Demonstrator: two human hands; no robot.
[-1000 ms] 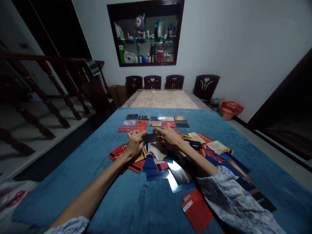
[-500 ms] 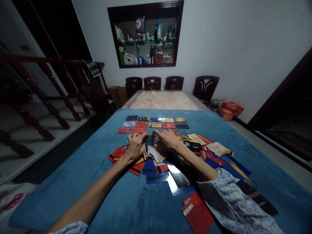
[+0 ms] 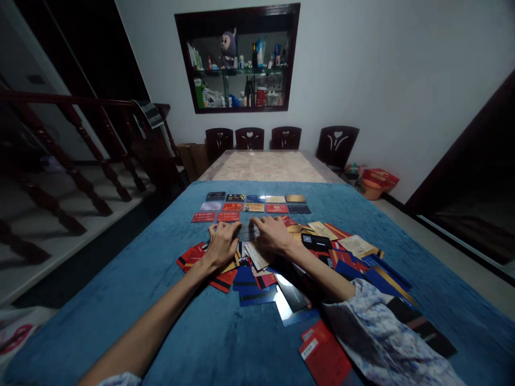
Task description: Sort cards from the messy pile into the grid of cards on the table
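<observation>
Head view, near end first: saw a floral sleeve [image 3: 374, 321] on the right arm and a sliver of matching cuff [image 3: 120, 379] on the left. Noted overlapping red cards [image 3: 325, 356] just left of the sleeve and a black item [image 3: 426, 328] on its other side, all on a blue cloth [image 3: 161, 316]. Spotted part of a white bag [image 3: 24, 324] off to the left. Next, found blue cards [image 3: 257, 296] and a glaring, shiny card [image 3: 284, 308] partly under a dark card [image 3: 295, 295], plus a loose heap of mixed cards [image 3: 358, 246] spreading right, past the right forearm.

Marked left hand [image 3: 220, 242] above the heap's left part, fingers bent, thumb and fingertips at the left end of a grey card [image 3: 247, 232]. Marked right hand [image 3: 276, 233] at its right end, fingers bent too, near a pale card [image 3: 256, 256]. Could not tell pinching from plain pressing in either. Placed grey card between both hands, just nearer than two red cards in a short row [image 3: 228, 216].

Farther on, counted two rows of five cards [image 3: 254, 207], then a stone tabletop [image 3: 267, 165], four dark chairs [image 3: 249, 140] and a wall cabinet [image 3: 238, 110] with a purple plush toy [image 3: 228, 49].
</observation>
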